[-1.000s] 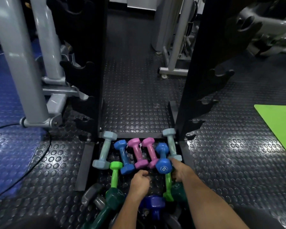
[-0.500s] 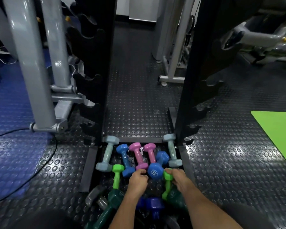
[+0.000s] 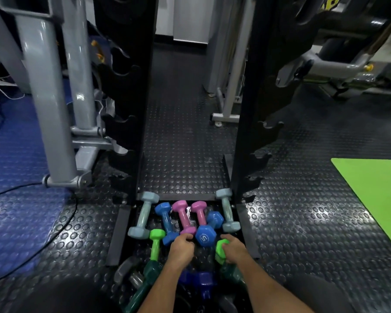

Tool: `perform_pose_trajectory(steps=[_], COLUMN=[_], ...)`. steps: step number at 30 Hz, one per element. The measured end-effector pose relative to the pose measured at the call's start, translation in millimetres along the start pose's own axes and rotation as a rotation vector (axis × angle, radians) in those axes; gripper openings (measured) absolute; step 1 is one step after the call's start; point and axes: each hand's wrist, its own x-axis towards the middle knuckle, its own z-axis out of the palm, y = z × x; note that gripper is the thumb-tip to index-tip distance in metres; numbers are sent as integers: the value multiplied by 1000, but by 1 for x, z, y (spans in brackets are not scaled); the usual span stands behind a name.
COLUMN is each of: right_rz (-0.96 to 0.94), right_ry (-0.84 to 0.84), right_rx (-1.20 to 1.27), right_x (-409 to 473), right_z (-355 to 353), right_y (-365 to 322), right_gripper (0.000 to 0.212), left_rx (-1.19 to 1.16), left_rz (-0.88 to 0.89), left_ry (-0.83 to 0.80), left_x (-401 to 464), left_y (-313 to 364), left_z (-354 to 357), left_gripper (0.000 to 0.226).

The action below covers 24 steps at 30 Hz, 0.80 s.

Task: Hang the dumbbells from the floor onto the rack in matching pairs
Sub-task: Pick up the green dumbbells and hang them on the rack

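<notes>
Head view, lower centre of the frame: we have both hands down in the pile of dumbbells lying between the rack uprights [image 3: 131,109]. A second ago our right hand [image 3: 234,250] lay by the grey-blue dumbbell [image 3: 228,211]; now it has dropped back and its fingers are wrapped around the head of a bright green dumbbell [image 3: 220,250]. Our left hand [image 3: 181,248] has crept forward, fingers curled at the near end of a pink dumbbell [image 3: 184,216], though we cannot tell whether it truly grips. The second green dumbbell [image 3: 156,243] lies just left of it, untouched. We judge a green pair comes first; every rack hook in sight is bare.
</notes>
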Motion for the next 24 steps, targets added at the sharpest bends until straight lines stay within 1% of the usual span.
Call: perform_pose_trajectory(steps=[2,3,4,6,10,12,13,15,17,19,22,24], right_rz=[47,62,87,138,159,159,149,99,67,0,-82,-97], right_ry=[-27,-43,-64,-84,-87,-70,-60,-82,-88,-67,-85,-105], right_rx=[121,164,194,258,294,319,323,299,224,191,213,256], right_x=[12,9,-5,-22,-36,-35,-28,-13,-21,-53,-59,-58], right_z=[1,0,-4,-10,-26,-34,-36,-38,-45,-64,-81,-85], right_y=[8,7,-1,-10,-25,-24,-20,-10,-17,-39,-50,-55], right_gripper=[23,22,25,26,24,20,22,35,32,35,36,36], left_rx=[11,10,4,-17,-61,-108,-129,-154,-183,-215,-244,-257], left_rz=[-2,-3,2,27,63,60,61,74,98,108,117,108], left_ry=[-6,-6,-8,-18,-10,-20,-21,-31,-21,-25,-33,-33], left_x=[0,0,0,-3,-5,-9,-11,-18,-26,-31,-36,-35], left_y=[-1,-1,-1,6,21,28,32,38,48,56,70,73], left_z=[0,0,0,-1,-5,-6,-6,-9,-14,-16,-18,-17], left_gripper=[36,36,34,26,19,17,20,22,19,14,10,8])
